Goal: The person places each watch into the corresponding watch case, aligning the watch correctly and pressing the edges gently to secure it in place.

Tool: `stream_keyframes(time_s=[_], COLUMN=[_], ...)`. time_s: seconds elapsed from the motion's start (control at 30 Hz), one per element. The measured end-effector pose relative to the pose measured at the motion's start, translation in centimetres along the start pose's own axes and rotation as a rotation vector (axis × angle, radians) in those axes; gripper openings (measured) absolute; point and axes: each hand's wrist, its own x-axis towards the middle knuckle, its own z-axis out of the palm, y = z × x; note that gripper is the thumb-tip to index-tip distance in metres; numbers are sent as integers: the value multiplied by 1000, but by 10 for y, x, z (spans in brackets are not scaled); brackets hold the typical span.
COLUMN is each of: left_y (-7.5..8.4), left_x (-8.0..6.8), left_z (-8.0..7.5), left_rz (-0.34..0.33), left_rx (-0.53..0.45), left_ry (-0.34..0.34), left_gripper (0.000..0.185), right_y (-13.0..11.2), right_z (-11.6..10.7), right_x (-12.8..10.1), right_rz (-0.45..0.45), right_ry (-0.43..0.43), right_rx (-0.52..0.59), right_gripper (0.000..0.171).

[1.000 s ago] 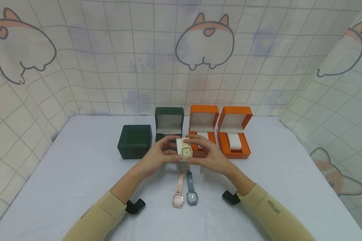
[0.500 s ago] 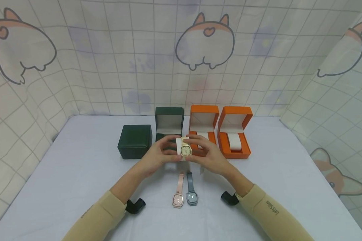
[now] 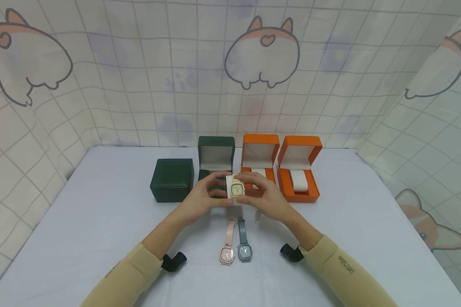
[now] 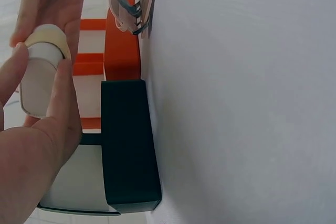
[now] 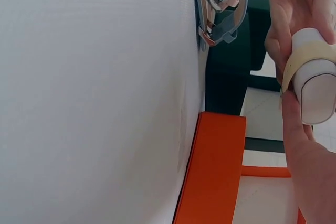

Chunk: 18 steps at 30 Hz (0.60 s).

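A pale yellow wristwatch (image 3: 237, 189) is wrapped around a white watch cushion (image 4: 39, 85), held up over the table in front of the boxes. In the head view my left hand (image 3: 203, 196) grips the cushion from the left, fingers behind and thumb in front. From the other side my right hand (image 3: 269, 196) pinches the watch, its thumb by the lower edge of the dial. The right wrist view shows the yellow strap (image 5: 310, 56) circling the cushion. Below the hands lie a pink watch (image 3: 227, 254) and a blue-grey watch (image 3: 244, 251), side by side.
Behind the hands stand an open green box (image 3: 216, 149) and two open orange boxes (image 3: 260, 145), (image 3: 299, 147). White cushions show in both orange ones. A closed green box (image 3: 172, 179) stands to the left. Everything rests on a white tablecloth (image 3: 100, 226).
The watch face has shifted slightly away from me, and the right thumb now sits at its lower edge. Both hands keep nearly the same place; boxes and the other watches have not moved.
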Motion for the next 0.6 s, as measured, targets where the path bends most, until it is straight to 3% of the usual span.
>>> stream_keyframes(time_s=[0.6], left_y=[2], left_x=[0], left_z=[2], left_rz=[26], left_rx=[81], left_ry=[0], left_gripper=[80], right_y=[3], right_z=[1], right_x=[1], right_rz=[-6], right_ry=[20], right_rx=[-19], right_gripper=[57])
